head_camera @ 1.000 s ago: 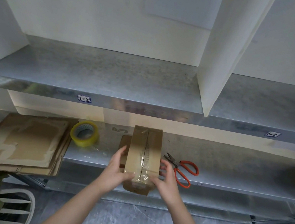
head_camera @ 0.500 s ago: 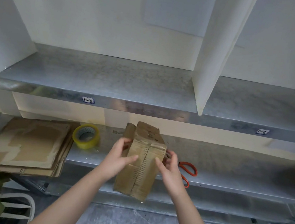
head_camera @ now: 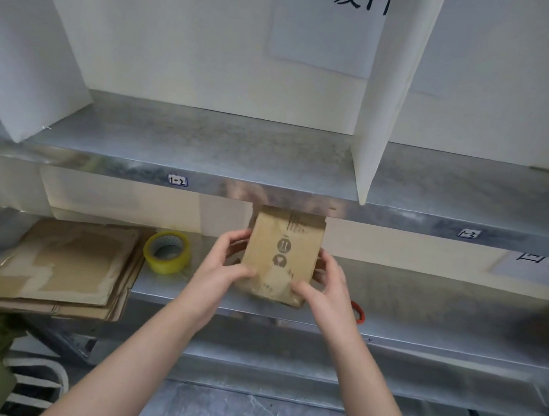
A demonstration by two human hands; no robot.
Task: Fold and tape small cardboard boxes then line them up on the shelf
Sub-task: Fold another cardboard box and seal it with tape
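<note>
A small taped cardboard box [head_camera: 283, 253] is held upright between both hands, just below the front edge of the upper metal shelf [head_camera: 205, 145]. Its face toward me shows printed handling symbols and clear tape near the bottom. My left hand [head_camera: 225, 267] grips its left side, thumb across the front. My right hand [head_camera: 322, 288] grips the right side the same way. The box hangs above the lower shelf [head_camera: 426, 307], not touching it.
A stack of flat cardboard blanks [head_camera: 61, 265] lies on the lower shelf at left, with a yellow tape roll [head_camera: 168, 252] beside it. Red scissor handles [head_camera: 358, 311] peek out behind my right wrist. A white divider [head_camera: 384, 100] stands on the upper shelf.
Both hands have lifted the box from the lower shelf and turned it, so a printed side now faces me, close under the upper shelf's edge. The view tilted upward.
</note>
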